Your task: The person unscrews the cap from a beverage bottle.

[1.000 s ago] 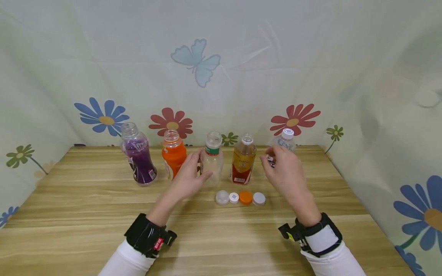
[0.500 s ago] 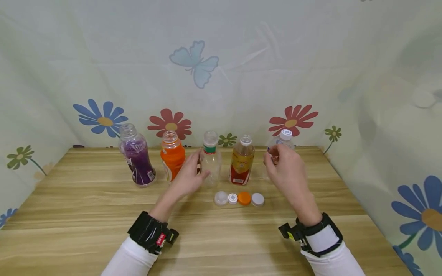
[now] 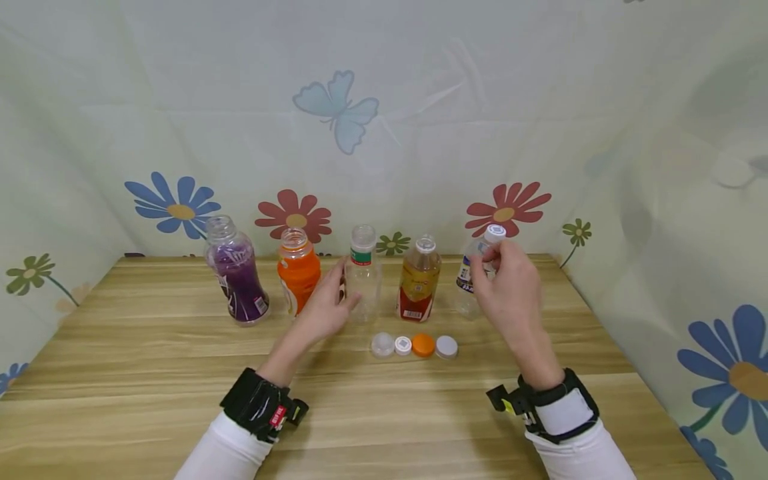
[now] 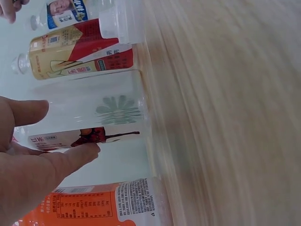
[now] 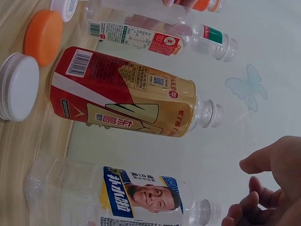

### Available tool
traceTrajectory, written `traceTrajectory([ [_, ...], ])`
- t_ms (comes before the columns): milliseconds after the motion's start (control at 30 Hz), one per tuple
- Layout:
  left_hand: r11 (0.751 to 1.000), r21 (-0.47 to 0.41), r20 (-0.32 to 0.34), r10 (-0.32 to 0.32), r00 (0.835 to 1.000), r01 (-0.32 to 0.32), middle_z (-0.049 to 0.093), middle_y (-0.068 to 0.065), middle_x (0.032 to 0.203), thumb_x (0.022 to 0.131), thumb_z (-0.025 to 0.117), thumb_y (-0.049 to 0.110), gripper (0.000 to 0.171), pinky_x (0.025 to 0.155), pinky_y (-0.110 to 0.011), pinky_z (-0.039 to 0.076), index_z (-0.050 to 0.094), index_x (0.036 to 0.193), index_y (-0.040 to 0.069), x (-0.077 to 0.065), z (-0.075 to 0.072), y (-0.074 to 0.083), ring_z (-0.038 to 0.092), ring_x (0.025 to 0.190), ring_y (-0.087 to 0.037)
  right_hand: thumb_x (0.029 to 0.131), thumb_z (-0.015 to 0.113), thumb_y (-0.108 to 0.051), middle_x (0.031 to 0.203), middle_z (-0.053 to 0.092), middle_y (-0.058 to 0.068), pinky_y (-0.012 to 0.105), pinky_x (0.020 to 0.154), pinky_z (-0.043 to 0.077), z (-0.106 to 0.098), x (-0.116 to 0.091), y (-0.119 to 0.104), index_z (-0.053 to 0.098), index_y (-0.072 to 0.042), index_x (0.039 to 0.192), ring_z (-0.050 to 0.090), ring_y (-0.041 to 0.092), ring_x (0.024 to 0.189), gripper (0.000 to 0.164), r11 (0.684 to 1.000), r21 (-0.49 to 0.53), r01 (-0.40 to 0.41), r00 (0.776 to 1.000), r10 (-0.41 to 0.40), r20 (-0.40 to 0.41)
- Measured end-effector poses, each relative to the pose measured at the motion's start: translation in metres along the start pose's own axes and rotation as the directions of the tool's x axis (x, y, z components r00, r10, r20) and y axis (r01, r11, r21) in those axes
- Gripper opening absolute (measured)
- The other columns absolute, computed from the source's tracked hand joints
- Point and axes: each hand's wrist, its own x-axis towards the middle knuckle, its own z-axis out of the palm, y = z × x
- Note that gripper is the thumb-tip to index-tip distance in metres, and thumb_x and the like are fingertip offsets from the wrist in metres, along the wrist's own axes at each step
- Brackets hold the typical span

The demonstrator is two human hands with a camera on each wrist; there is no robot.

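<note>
- left hand (image 3: pixel 321 307): thumb and fingers wide apart beside the clear bottle (image 3: pixel 365 283), which stands upright; how firmly they touch it, i cannot tell.
- right hand (image 3: pixel 510 283): thumb and fingers narrowly parted, loosely curled near the neck of the blue-labelled bottle (image 3: pixel 465 275); contact is unclear.
- gold-and-red bottle (image 3: pixel 419 287): upright between those two.
- orange bottle (image 3: pixel 299 272): partly behind the left hand.
- four caps (image 3: pixel 423 345): in a row on the wooden table (image 3: pixel 384 420).
</note>
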Motion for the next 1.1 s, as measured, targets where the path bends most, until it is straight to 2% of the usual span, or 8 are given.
traceTrajectory([
  [167, 0.999, 0.022, -0.01, -0.048, 0.999, 0.049, 0.025, -0.024, 0.164, 0.102, 0.066, 0.014, 0.089, 0.112, -0.053, 0.038, 0.003, 0.163, -0.001, -0.003, -0.001, 0.002, 0.035, 0.146, -0.038, 0.097, 0.07, -0.018, 0.092, 0.053, 0.018, 0.038, 0.06, 0.036, 0.0, 0.002, 0.001, 0.053, 0.004, 0.103, 0.048, 0.031, 0.078, 0.029, 0.996, 0.032, -0.086, 0.996, 0.087, -0.034],
  [267, 0.998, 0.011, -0.021, -0.064, 0.998, 0.064, 0.027, -0.024, 0.163, 0.101, 0.067, 0.017, 0.095, 0.113, -0.052, 0.036, -0.003, 0.163, 0.002, -0.005, -0.002, 0.004, 0.034, 0.147, -0.038, 0.096, 0.072, -0.018, 0.1, 0.048, 0.021, 0.041, 0.069, 0.035, 0.001, 0.004, 0.004, 0.05, 0.006, 0.111, 0.045, 0.035, 0.088, 0.037, 0.994, 0.042, -0.102, 0.993, 0.105, -0.06],
  [400, 0.998, 0.0, -0.028, -0.058, 0.998, 0.058, 0.027, -0.024, 0.163, 0.101, 0.068, 0.017, 0.096, 0.113, -0.053, 0.037, -0.005, 0.162, 0.001, -0.007, -0.003, 0.007, 0.034, 0.146, -0.04, 0.092, 0.076, -0.016, 0.12, 0.044, 0.028, 0.049, 0.091, 0.037, 0.003, 0.007, 0.012, 0.042, 0.01, 0.131, 0.04, 0.041, 0.111, 0.057, 0.992, 0.063, -0.109, 0.991, 0.114, -0.077],
  [533, 0.999, 0.009, -0.036, -0.045, 0.998, 0.045, 0.024, -0.026, 0.163, 0.101, 0.068, 0.017, 0.096, 0.112, -0.054, 0.037, -0.004, 0.162, 0.0, -0.01, -0.004, 0.01, 0.032, 0.147, -0.041, 0.091, 0.077, -0.017, 0.144, 0.033, 0.031, 0.059, 0.11, 0.033, 0.005, 0.009, 0.018, 0.027, 0.004, 0.152, 0.034, 0.044, 0.134, 0.081, 0.978, 0.107, -0.177, 0.984, 0.179, -0.002],
  [700, 0.996, 0.06, -0.053, -0.055, 0.997, 0.059, 0.019, -0.024, 0.166, 0.101, 0.068, 0.024, 0.097, 0.117, -0.053, 0.03, -0.003, 0.163, 0.003, -0.017, -0.007, 0.016, 0.029, 0.148, -0.04, 0.093, 0.074, -0.02, 0.155, 0.025, 0.031, 0.067, 0.111, 0.031, 0.007, 0.009, 0.024, 0.016, -0.003, 0.16, 0.031, 0.047, 0.142, 0.09, 0.955, 0.15, -0.255, 0.963, 0.237, 0.13],
  [833, 0.994, 0.089, -0.064, -0.055, 0.996, 0.061, 0.013, -0.021, 0.168, 0.101, 0.068, 0.028, 0.098, 0.12, -0.051, 0.024, -0.003, 0.163, 0.005, -0.022, -0.011, 0.024, 0.025, 0.151, -0.038, 0.093, 0.074, -0.019, 0.157, 0.023, 0.032, 0.069, 0.109, 0.033, 0.008, 0.009, 0.027, 0.012, -0.004, 0.161, 0.032, 0.05, 0.141, 0.093, 0.941, 0.165, -0.295, 0.945, 0.262, 0.197],
  [967, 0.993, 0.11, -0.073, -0.024, 0.997, 0.032, 0.011, -0.022, 0.168, 0.1, 0.069, 0.025, 0.099, 0.12, -0.052, 0.022, -0.004, 0.163, 0.003, -0.027, -0.012, 0.03, 0.021, 0.152, -0.037, 0.092, 0.075, -0.016, 0.152, 0.028, 0.034, 0.068, 0.107, 0.036, 0.009, 0.009, 0.031, 0.009, -0.005, 0.161, 0.036, 0.05, 0.137, 0.096, 0.937, 0.155, -0.312, 0.932, 0.271, 0.24],
  [1100, 0.99, 0.136, -0.093, -0.014, 0.996, 0.026, 0.015, -0.025, 0.166, 0.099, 0.07, 0.028, 0.1, 0.119, -0.054, 0.025, -0.002, 0.163, 0.002, -0.033, -0.012, 0.036, 0.026, 0.149, -0.04, 0.095, 0.072, -0.012, 0.147, 0.036, 0.034, 0.067, 0.105, 0.039, 0.011, 0.009, 0.034, 0.012, -0.002, 0.16, 0.04, 0.049, 0.133, 0.09, 0.947, 0.14, -0.288, 0.935, 0.246, 0.255],
])
